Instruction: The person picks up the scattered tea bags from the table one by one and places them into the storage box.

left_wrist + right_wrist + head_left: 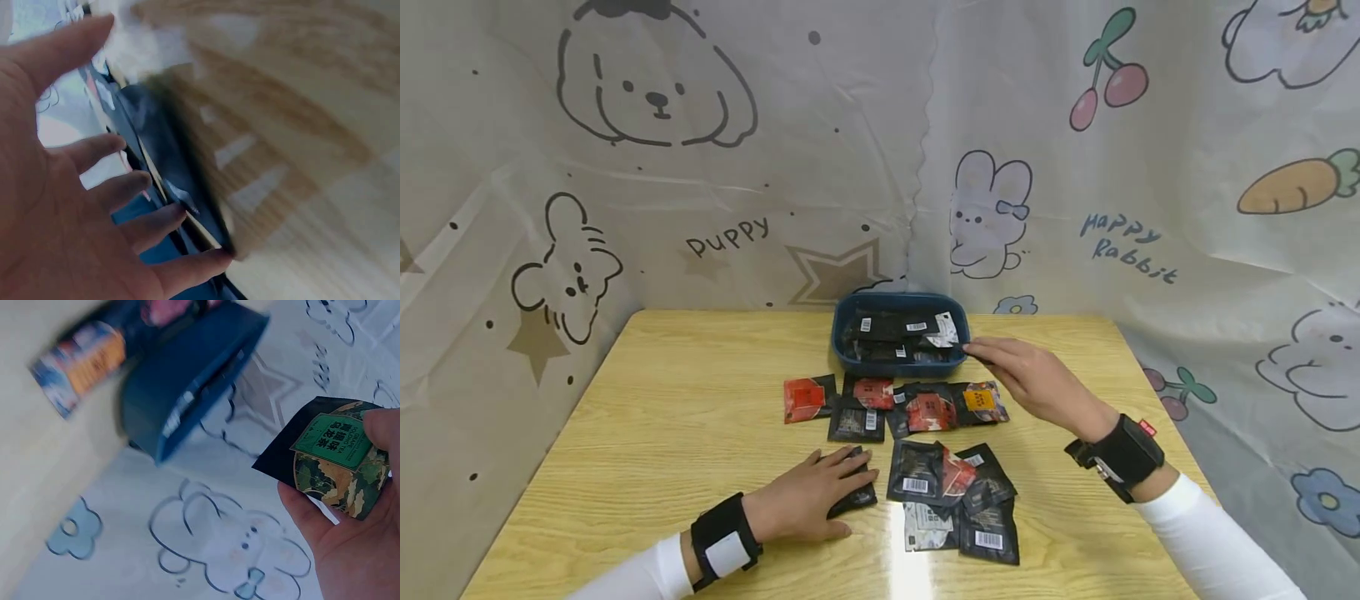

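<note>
On the left, wears a wide black strap [721,533] with a pale, roughly rectangular patch [728,553] on top. On the right, wears a bulkier black band [1135,454] with a small red tag [1147,427] at the upper edge, too tiny to read, plus a silvery fitting [1105,471] along the inner side. Further up, wears a plain white left sleeve [643,575] and a matching right sleeve [1213,537], both cut just short of the strap and band. Shows left hand [808,500] and right hand [1037,379] bare.
</note>
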A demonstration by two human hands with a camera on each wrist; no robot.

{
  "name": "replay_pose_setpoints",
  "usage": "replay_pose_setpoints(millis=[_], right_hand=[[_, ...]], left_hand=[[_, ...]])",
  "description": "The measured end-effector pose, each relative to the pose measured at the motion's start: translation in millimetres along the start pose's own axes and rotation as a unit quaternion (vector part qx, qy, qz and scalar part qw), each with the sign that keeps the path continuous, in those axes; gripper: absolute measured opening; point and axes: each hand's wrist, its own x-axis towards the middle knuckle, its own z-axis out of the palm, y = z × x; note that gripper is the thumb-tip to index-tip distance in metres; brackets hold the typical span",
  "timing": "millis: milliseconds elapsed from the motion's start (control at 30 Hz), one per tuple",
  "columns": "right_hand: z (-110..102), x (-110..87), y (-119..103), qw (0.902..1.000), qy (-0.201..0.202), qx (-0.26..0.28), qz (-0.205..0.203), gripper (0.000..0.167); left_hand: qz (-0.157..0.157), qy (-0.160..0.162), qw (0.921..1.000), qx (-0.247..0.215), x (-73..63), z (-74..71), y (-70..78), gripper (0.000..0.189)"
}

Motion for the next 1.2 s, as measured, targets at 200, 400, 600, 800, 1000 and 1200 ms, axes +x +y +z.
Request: replay_pose_setpoints(millis=[200,400,600,800,1000,1200], right_hand=[[-7,39.7,17,0.9994,0.031,0.003,-0.012,0.039],[0,73.4,30,0.9999,0.005,0.000,-0.011,0.040],[20,93.8,45,0.9995,-0.022,-0.011,0.019,0.038],[53,107.4,57,0.9986,-0.044,-0.001,0.030,0.036],[80,110.1,57,0.9907,-0.114,0.019,0.071,0.044],[84,106.9,53,0.9764,-0.186,0.031,0.105,0.065]], left_hand=[[0.003,0.009,0.9999,0.008,-4.5,-0.3,2.7,0.062],[0.008,0.034,0.9992,0.016,-6.0,2.4,3.1,0.059],[0.028,0.063,0.9959,0.059,-7.9,3.3,3.8,0.056],[0.041,0.080,0.9953,0.036,-9.5,3.5,4.8,0.067],[0.048,0.094,0.9940,0.025,-13.1,4.4,5.9,0.066],[0.051,0.106,0.9931,0.005,-17.2,1.6,3.2,0.055]])
